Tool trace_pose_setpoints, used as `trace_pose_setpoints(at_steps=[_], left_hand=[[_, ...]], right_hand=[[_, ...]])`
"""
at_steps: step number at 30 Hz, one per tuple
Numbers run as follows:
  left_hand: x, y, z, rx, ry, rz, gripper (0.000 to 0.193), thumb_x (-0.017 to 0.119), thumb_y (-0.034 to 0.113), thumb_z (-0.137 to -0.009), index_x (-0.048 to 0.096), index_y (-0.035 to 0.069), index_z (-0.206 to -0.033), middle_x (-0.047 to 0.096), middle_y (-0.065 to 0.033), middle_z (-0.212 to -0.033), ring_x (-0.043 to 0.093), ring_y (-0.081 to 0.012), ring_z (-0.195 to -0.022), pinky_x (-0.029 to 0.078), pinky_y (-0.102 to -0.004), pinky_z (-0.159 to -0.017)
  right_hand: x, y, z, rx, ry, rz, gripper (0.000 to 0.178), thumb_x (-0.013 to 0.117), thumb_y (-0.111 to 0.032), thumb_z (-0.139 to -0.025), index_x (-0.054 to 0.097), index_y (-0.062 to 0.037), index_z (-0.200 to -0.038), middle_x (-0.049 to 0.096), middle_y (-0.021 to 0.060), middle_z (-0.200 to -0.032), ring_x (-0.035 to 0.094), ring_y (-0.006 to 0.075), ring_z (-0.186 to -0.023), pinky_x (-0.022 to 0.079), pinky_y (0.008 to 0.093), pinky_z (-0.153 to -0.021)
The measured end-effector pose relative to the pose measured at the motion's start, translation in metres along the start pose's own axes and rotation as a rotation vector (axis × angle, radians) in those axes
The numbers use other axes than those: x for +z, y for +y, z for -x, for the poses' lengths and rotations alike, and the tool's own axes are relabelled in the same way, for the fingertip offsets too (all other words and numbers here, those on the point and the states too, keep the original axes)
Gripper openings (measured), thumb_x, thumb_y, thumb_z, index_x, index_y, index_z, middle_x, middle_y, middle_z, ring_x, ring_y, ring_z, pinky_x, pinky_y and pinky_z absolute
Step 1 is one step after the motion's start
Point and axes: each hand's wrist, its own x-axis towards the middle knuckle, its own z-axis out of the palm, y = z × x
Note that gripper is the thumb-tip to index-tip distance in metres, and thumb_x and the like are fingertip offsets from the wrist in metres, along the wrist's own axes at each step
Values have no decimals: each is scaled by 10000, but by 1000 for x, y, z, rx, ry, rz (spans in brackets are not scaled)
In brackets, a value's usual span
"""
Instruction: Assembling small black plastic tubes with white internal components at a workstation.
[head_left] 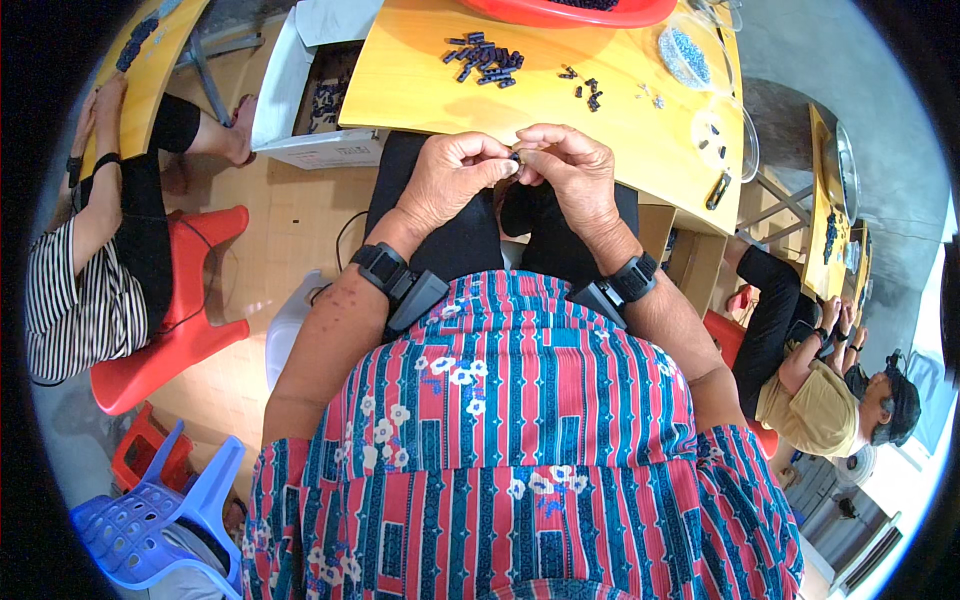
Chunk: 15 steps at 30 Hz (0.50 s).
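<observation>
My left hand [455, 180] and my right hand [575, 180] meet just off the near edge of the yellow table, above my lap. Thumbs and fingertips of both are pinched on a small dark part [516, 160]. Most of that part is hidden by the fingers, so its exact kind cannot be made out. Beyond the hands on the table lies a heap of short black cylindrical parts [485, 60]. To its right, several smaller black pieces [592, 98] are scattered, with tiny silvery bits [655, 99] farther right.
A red basin [570, 12] stands at the far edge. At right are a clear tub of small bluish pieces [685, 55], a clear round dish [749, 150] and a black oblong object [718, 190]. An open white box [320, 150] sits left. People work at tables on both sides.
</observation>
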Motion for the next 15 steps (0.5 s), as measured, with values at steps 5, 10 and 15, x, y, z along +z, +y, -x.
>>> trace_pose_setpoints(at_steps=[5,10,15], left_hand=[[0,-3,0,-3,3,-15,101,685,68,-846,691,-24,-887,670,-13,-775,581,-52,-698,490,-213,-639],[0,-2,0,-4,-8,37,113,664,70,-866,689,-25,-922,673,-15,-795,576,-51,-703,486,-211,-637],[0,-2,1,-8,6,85,113,656,68,-872,688,-22,-932,673,-12,-803,572,-51,-694,485,-209,-635]], right_hand=[[1,0,0,-29,10,93,186,620,63,-835,689,6,-998,671,60,-834,631,104,-680,529,225,-635],[2,5,2,-80,62,131,161,628,62,-833,695,13,-972,683,68,-835,652,111,-716,539,226,-657],[1,7,4,-31,62,102,133,641,59,-832,691,34,-952,690,78,-830,659,118,-714,543,228,-655]])
